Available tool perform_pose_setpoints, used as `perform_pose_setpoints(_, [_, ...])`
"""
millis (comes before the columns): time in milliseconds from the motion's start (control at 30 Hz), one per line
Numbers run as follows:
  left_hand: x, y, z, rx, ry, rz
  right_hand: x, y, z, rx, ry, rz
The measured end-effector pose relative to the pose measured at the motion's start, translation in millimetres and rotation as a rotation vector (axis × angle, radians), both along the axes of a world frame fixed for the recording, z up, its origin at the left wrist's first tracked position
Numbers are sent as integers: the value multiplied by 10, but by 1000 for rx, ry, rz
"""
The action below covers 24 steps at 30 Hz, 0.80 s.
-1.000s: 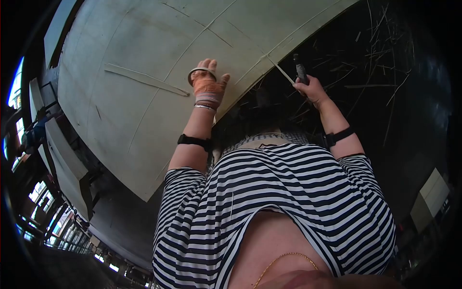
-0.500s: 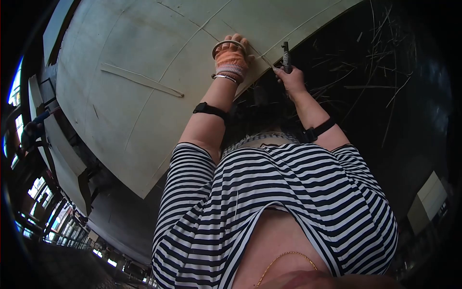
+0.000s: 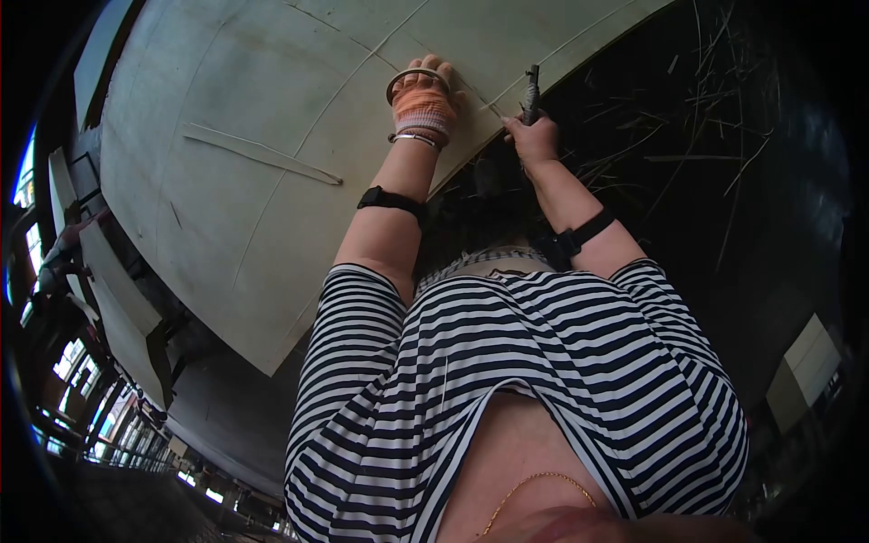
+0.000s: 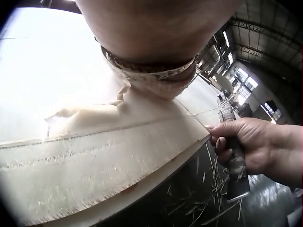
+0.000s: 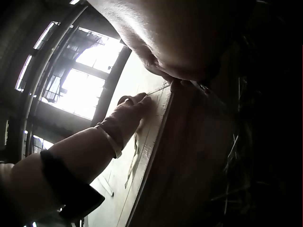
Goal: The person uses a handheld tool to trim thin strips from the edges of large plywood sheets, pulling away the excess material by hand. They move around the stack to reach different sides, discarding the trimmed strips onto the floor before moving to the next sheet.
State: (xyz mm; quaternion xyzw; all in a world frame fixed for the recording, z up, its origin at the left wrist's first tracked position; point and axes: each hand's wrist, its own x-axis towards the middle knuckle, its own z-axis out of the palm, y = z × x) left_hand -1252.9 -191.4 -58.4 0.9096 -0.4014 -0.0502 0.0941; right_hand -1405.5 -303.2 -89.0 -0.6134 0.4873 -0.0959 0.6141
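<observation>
In an orange glove, my left hand [image 3: 423, 104] lies with its fingers extended on a large pale veneer sheet [image 3: 226, 199]. A tape-like ring [image 3: 391, 86] encircles its fingers. My right hand [image 3: 534, 138] grips a dark, slim tool [image 4: 227, 113] with a wrapped handle, its narrow metal end pointing up. The right thumb [image 4: 222, 127] is right at the sheet's edge, where a thin line runs in from the left hand's side. Beneath the left wrist, a torn, curled flap of veneer [image 4: 85, 118] lifts along a seam.
A loose narrow strip [image 3: 262, 154] lies on the sheet to the left. Thin offcuts [image 3: 692, 158] litter the dark floor at right. More pale boards [image 3: 118, 281] stand at far left, and a lighter panel [image 3: 806, 362] is at lower right.
My left hand has moved right and forward across the sheet, then slightly back left. The right hand has come left and forward to the sheet's edge, still gripping the tool.
</observation>
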Motion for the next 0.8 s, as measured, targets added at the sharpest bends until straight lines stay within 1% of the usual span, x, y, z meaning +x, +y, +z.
perform_pose_setpoints(133, [13,-2,65,3,0,-5,-21,-7,-15,-26,-7,15])
perform_pose_setpoints(200, [45,-12,100,81,59,-18,-76,-33,7,77,-101,7])
perform_pose_setpoints(233, [55,-10,98,77,57,-18,-92,-41,21,74,-103,7])
perform_pose_setpoints(300, [49,8,83,87,35,-32,-153,-37,46,173,-149,21])
perform_pose_setpoints(433, [55,16,108,121,27,-51,-105,-27,43,160,-149,36])
perform_pose_setpoints(533, [-27,-14,156,73,23,-19,-185,3,137,138,-154,11])
perform_pose_setpoints(600, [-86,-66,170,151,76,61,-292,24,252,55,56,-3])
perform_pose_setpoints(633, [-144,-80,116,149,75,58,-361,32,244,21,124,43])
perform_pose_setpoints(667, [-231,-80,25,31,-36,88,-396,64,257,20,124,38])
perform_pose_setpoints(700, [-301,-108,69,-88,-145,116,-432,103,274,8,91,39])
perform_pose_setpoints(733, [-324,-165,106,73,-23,120,-473,148,289,-4,59,40])
perform_pose_setpoints(767, [-353,-191,149,72,-21,113,-509,200,305,-5,62,34])
perform_pose_setpoints(800, [-367,-216,223,96,50,136,-529,246,317,4,78,83])
